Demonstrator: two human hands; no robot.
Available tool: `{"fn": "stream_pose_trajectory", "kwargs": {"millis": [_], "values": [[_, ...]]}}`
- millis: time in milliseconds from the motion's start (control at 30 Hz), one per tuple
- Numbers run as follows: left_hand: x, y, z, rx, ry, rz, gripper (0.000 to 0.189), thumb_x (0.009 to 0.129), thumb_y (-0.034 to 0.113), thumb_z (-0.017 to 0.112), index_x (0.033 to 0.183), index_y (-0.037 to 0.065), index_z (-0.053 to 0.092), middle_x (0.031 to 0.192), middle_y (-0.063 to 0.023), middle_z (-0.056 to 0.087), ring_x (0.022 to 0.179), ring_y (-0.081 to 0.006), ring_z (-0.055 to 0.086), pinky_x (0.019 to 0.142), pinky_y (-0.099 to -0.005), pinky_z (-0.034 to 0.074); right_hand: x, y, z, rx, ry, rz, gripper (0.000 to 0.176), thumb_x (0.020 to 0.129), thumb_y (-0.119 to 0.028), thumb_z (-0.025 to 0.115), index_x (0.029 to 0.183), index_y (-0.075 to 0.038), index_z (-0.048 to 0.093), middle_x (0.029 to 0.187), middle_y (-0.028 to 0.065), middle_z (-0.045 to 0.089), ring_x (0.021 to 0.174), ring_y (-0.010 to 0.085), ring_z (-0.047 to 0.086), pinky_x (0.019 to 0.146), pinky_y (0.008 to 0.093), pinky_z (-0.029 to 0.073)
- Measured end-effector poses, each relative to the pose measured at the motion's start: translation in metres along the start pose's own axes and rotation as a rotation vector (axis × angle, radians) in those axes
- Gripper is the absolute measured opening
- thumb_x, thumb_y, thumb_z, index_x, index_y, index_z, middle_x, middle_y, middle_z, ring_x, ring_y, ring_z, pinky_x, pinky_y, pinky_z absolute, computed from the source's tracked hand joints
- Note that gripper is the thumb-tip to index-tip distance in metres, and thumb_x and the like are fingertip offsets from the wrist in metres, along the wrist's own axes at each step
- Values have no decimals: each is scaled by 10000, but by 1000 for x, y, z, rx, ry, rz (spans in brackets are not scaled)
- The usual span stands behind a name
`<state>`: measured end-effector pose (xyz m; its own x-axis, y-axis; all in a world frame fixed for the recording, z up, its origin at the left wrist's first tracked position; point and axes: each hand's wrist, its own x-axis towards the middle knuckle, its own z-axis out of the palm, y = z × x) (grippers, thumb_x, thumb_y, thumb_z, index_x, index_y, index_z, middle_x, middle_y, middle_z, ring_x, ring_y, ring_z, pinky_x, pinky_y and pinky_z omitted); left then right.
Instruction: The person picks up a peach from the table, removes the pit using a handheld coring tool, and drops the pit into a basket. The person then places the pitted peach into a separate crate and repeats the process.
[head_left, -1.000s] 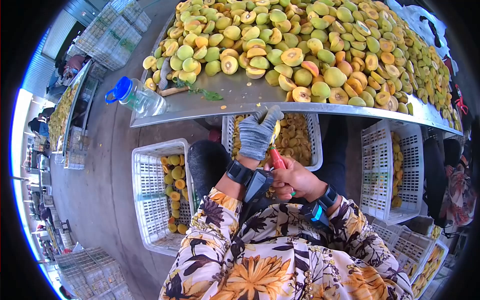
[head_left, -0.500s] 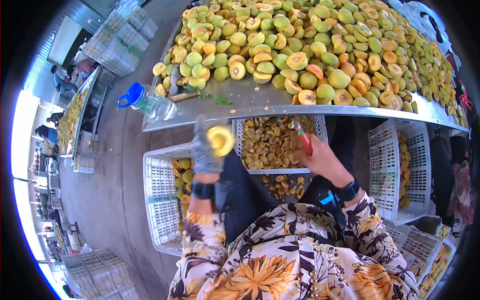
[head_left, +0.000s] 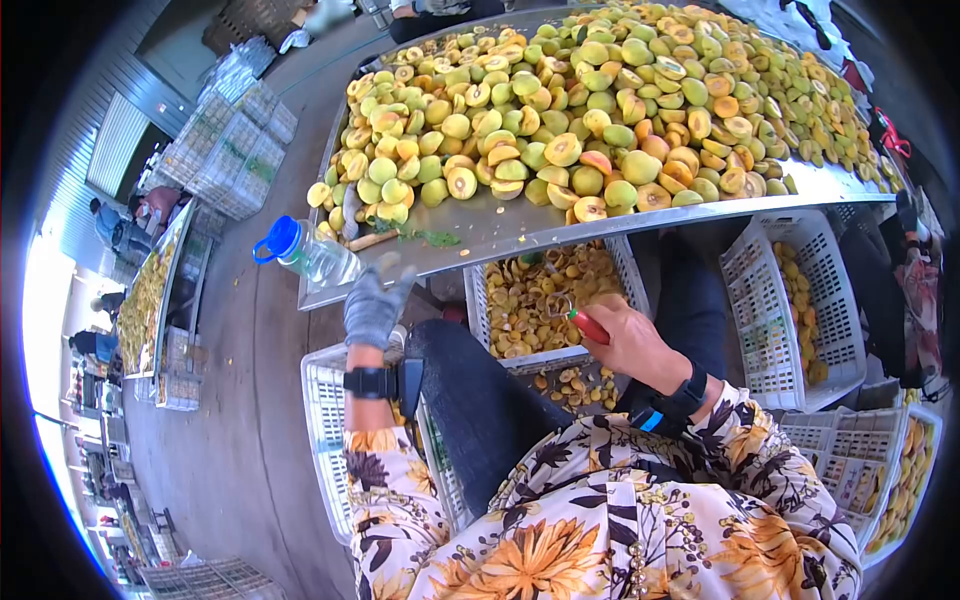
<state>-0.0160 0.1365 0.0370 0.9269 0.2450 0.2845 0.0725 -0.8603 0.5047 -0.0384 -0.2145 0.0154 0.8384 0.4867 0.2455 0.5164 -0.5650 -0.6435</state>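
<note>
My left hand (head_left: 375, 308), in a grey glove, is at the front edge of the metal table (head_left: 500, 235) with its fingers apart and nothing visible in it. The fingertips are slightly blurred. My bare right hand (head_left: 635, 345) grips a tool with a red and green handle (head_left: 590, 326) and a metal loop end, held over a white crate (head_left: 630, 275) of fruit pieces (head_left: 530, 290). Halved yellow-green fruit (head_left: 560, 150) is piled on the table. Near my left hand lie a water bottle with a blue cap (head_left: 325, 262) and a wooden handle (head_left: 373, 240).
White crates stand at my left (head_left: 325, 430) and right (head_left: 835, 290), with another holding fruit (head_left: 905, 480) at lower right. Scraps lie on the floor beneath the middle crate. Farther left, people (head_left: 115, 230) are beside another fruit table (head_left: 150, 290), near stacked crates (head_left: 230, 150).
The fruit half has left my left hand, which has moved left and opened. My right hand has turned the tool to point left. The camera view has shifted.
</note>
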Motion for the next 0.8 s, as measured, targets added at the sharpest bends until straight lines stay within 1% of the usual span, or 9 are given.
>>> {"fn": "stream_pose_trajectory", "kwargs": {"millis": [100,167,233,300,367,567,633,767,800], "values": [[42,24,11,77,-124,11,474,754,310,668,1134,56,543,1042,-160,604,872,-247,589,796,-320,454,-6,-6,-5,12,32,-51,275,678,-137,668,909,-30,564,791,173,566,766,357,564,669,408,463],[74,26,27,33,-233,62,552,741,378,653,1179,71,515,1144,-183,548,1050,-315,529,904,-362,409,-6,-10,-8,37,-40,-21,341,664,-159,691,966,-49,579,817,168,578,764,346,572,669,397,466],[99,36,38,87,-224,144,588,739,371,648,1212,64,481,1147,-187,544,1048,-317,528,900,-373,412,-5,-18,-16,31,-127,39,360,672,-175,698,990,-65,571,729,133,603,687,314,598,595,378,470],[124,47,52,186,-319,79,618,732,364,648,1248,90,448,1150,-195,539,1045,-322,529,889,-389,420,-4,-18,-17,67,-123,108,382,695,-199,690,1023,-66,546,676,132,598,628,318,596,553,379,467],[152,48,78,337,-377,38,663,719,369,645,1302,188,386,1157,-211,516,1045,-349,525,874,-407,430,-1,-16,-20,90,-125,173,397,705,-213,685,1040,-66,532,674,140,596,625,325,596,549,385,466],[203,34,151,511,-597,64,744,687,282,701,1326,221,326,1288,-200,389,1152,-339,445,965,-385,386,15,-5,-41,109,-131,317,434,731,-248,667,1077,-49,496,664,177,590,623,347,595,555,403,469],[196,33,163,494,-505,45,785,637,257,735,1314,169,349,1284,-234,380,1150,-353,434,950,-372,393,22,5,-48,106,-118,314,428,736,-249,657,1077,-45,497,676,180,594,630,350,595,562,408,470],[195,37,163,449,-492,-25,760,606,243,760,1270,134,406,1304,-211,362,1159,-341,429,950,-363,394,42,25,-47,90,-20,284,389,763,-229,626,1083,-50,496,676,180,594,629,353,595,573,405,477],[192,43,156,411,-431,-63,718,594,241,766,1223,104,449,1203,-199,475,1106,-347,474,945,-366,397,48,32,-42,94,20,271,419,724,-205,672,1080,-59,504,668,168,587,597,332,599,545,369,487]]}}
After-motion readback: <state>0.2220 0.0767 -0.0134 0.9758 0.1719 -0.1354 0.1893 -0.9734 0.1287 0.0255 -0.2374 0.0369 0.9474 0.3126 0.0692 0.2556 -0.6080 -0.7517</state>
